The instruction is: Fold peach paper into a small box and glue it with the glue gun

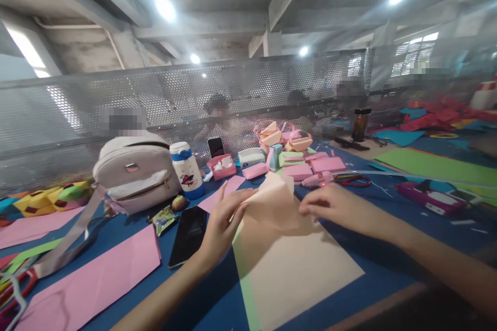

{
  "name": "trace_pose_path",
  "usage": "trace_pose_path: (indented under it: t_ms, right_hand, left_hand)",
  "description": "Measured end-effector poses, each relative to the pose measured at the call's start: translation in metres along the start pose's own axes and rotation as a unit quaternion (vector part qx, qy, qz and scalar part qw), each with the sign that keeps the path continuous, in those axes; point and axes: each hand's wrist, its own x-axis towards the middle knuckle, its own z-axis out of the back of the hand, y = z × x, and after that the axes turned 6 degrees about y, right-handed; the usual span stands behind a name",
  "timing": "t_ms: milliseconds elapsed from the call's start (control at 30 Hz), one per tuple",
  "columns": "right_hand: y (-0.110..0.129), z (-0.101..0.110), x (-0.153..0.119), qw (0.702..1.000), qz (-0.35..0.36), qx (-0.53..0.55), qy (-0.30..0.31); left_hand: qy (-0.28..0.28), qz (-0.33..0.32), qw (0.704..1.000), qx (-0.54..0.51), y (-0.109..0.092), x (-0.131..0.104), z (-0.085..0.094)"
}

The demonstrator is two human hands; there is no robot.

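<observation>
A folded sheet of peach paper (272, 204) stands raised above a flat peach sheet (295, 274) on the blue table. My left hand (222, 222) pinches its left edge between thumb and fingers. On the other side, my right hand (334, 208) hovers close to the paper's right edge with its fingers curled together. Whether those fingertips hold anything is hidden. Under the flat sheet, a strip of green paper (245, 279) shows along the left. A pink glue gun (316, 179) with a small red light lies just beyond my right hand.
Left of my hands lie a black phone (188, 237), pink paper (101, 279), a snack packet (163, 220) and a white backpack (135, 173). A water bottle (187, 170) stands behind. Pink paper boxes (297, 171), scissors (353, 180) and a purple device (430, 199) lie farther back and right.
</observation>
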Motion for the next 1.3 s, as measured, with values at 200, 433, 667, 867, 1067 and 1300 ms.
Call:
trace_pose_path:
  t_ms: [200,433,667,867,1067,1300]
  right_hand:
    - [0.031,0.007,0.011,0.958,0.149,-0.167,-0.181]
    - [0.018,-0.009,0.040,0.959,0.207,-0.158,-0.109]
    - [0.007,-0.017,0.042,0.966,0.209,-0.117,-0.101]
    - [-0.002,-0.027,0.038,0.982,0.156,-0.087,-0.061]
    - [0.001,-0.035,0.040,0.991,0.110,0.008,-0.078]
    - [0.006,-0.038,0.044,0.989,0.093,0.057,-0.099]
  left_hand:
    - [0.001,-0.029,1.000,0.012,-0.003,0.004,-0.002]
    - [0.015,-0.053,0.998,0.035,-0.005,0.006,-0.001]
    - [0.018,-0.054,0.998,0.036,-0.003,0.004,-0.002]
    - [-0.008,-0.020,0.999,0.038,-0.004,0.002,-0.004]
    - [-0.053,0.030,0.998,0.016,-0.010,0.005,-0.009]
    - [-0.046,0.053,0.997,-0.011,-0.014,0.012,-0.010]
